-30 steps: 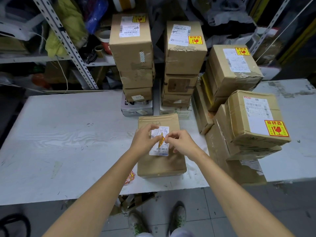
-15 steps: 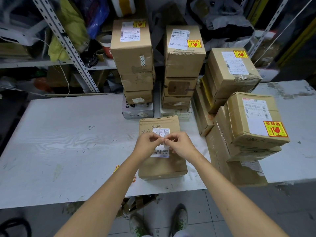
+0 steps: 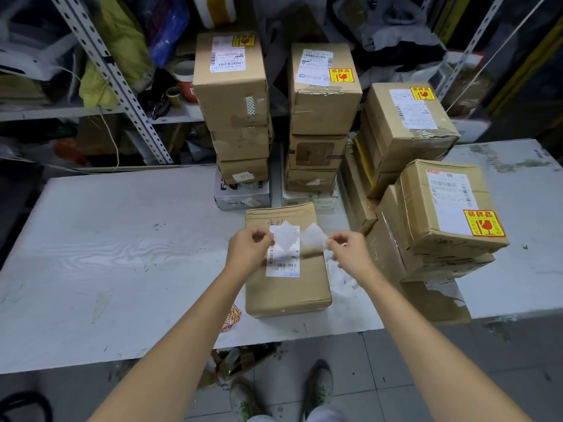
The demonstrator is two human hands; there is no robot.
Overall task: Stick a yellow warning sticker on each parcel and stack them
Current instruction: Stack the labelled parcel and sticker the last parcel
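Observation:
A brown parcel (image 3: 288, 287) with a white shipping label lies flat on the table in front of me. Just above it, my left hand (image 3: 248, 249) pinches a pale square of paper (image 3: 286, 240) by its edge. My right hand (image 3: 350, 249) pinches a second pale square (image 3: 313, 236) the same way. The two squares hang a little apart and both show a white face, so I cannot tell which is the sticker and which the backing. No yellow sticker shows on this parcel. A small pile of yellow-and-red stickers (image 3: 231, 318) lies at the parcel's front left.
Two tall parcel stacks (image 3: 234, 95) (image 3: 323, 95) stand behind the parcel, both topped with yellow stickers. More stickered parcels (image 3: 444, 208) are piled at the right. The white table (image 3: 122, 254) spreads to the left. Metal shelving (image 3: 115, 80) full of clutter rises behind.
My hands were together over the label, fingers pinching one folded sticker. They have since pulled apart sideways, and each now holds a separate pale square.

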